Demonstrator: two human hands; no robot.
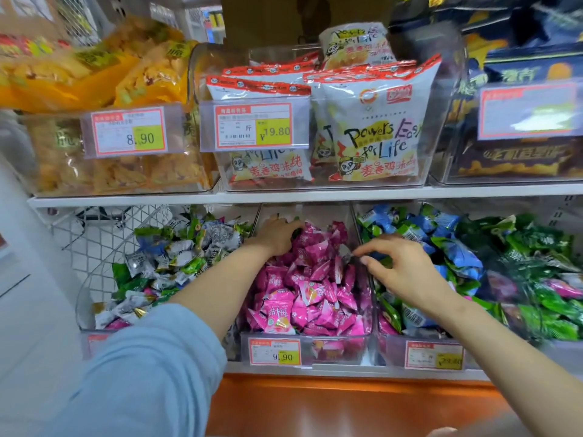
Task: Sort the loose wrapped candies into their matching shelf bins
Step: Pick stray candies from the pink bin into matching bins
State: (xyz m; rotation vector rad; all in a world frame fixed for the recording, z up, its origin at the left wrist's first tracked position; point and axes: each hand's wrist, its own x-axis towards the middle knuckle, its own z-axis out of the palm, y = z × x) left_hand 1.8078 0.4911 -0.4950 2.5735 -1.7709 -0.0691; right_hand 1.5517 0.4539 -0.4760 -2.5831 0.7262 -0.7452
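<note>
Two bare hands reach into clear bins on the lower shelf (315, 372) of a shop display, seen from above. The left hand (277, 236), its arm in a light blue sleeve (135, 373), is at the back of the middle bin (340, 348), which is heaped with pink wrapped candies (303, 291). Its fingers curl down into the heap, and we cannot tell whether they hold anything. The right hand (407, 272) hovers over the divider between the middle bin and the right bin (391, 345). Its fingers (372, 247) pinch a small dull wrapped candy (349, 257) between thumb and forefinger, held clear of the heaps, we judge, so it can go to its matching bin.

We count three bins clearly on this shelf. The left bin (85, 307) holds white and green candies (176, 257), the middle one pink, the right one blue and green candies (448, 244). A green heap further right may be a fourth. The candies themselves are too many to count. We see at least three stray pink candies (116, 324) outside the middle bin: one at the front of the left bin, one in the front corner of the right bin, one far right. We therefore judge the sorting unfinished. The upper shelf (126, 200) carries three more bins of snack packs, and we count six price tags (274, 351), three to each shelf
</note>
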